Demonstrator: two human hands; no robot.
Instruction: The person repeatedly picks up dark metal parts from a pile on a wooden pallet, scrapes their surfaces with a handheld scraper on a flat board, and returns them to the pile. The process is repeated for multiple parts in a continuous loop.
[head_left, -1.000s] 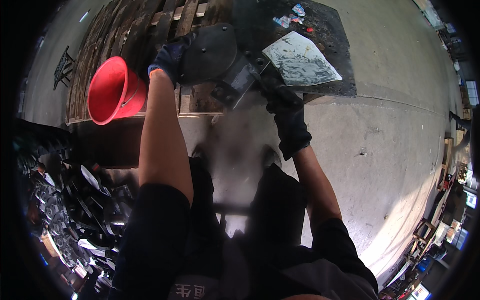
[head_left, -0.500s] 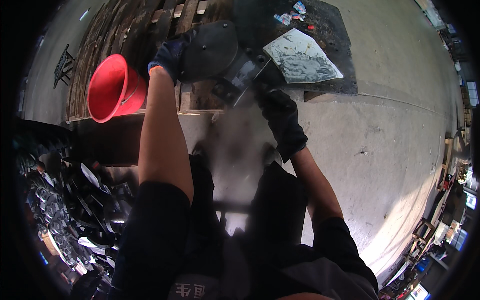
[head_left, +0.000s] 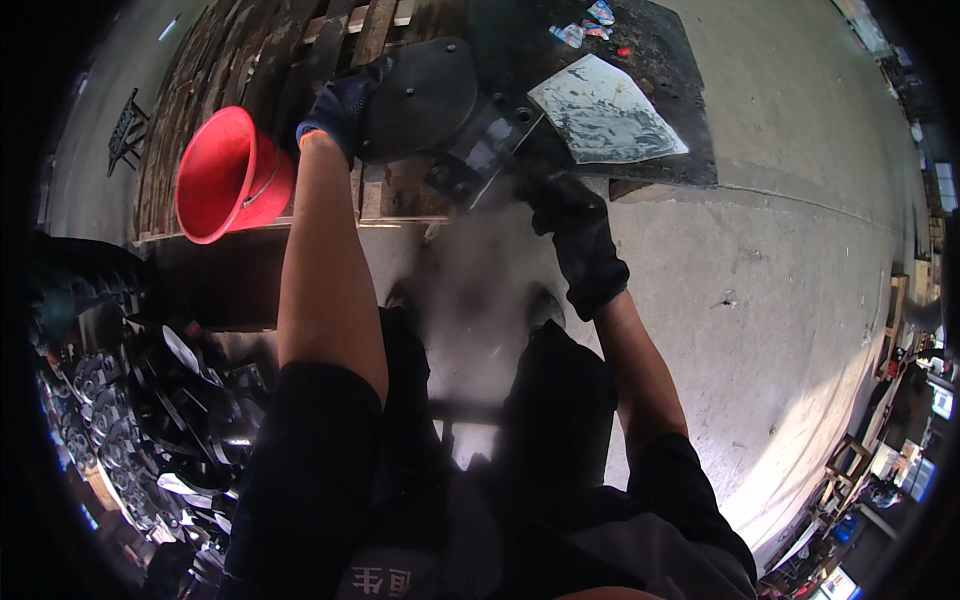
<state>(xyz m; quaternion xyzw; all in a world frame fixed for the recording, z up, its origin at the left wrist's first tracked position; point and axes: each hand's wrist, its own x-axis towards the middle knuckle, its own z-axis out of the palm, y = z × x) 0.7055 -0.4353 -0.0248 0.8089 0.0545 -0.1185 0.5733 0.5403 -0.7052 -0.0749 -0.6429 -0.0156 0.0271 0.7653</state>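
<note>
My left hand [head_left: 338, 112], in a dark glove with an orange cuff, grips the left edge of a dark metal plate [head_left: 425, 95]. The plate is broad and rounded, with small round marks on its face. Its narrower arm [head_left: 480, 150] reaches down and right to a thin bright edge, with holes beside it. My right hand [head_left: 575, 230], in a black glove, is beside that edge with its fingers curled. Whatever those fingers hold is dark, blurred and partly hidden.
A red bucket [head_left: 215, 180] leans on a wooden pallet [head_left: 250, 60] at left. Right of the plate, a pale smeared sheet [head_left: 605, 115] lies on a dark board [head_left: 690, 110], with crumpled wrappers [head_left: 570, 35] beyond. Several dark metal parts [head_left: 170, 420] are heaped at lower left.
My right hand has shifted slightly right, away from the plate's bright edge. My left hand and the plate have hardly moved.
</note>
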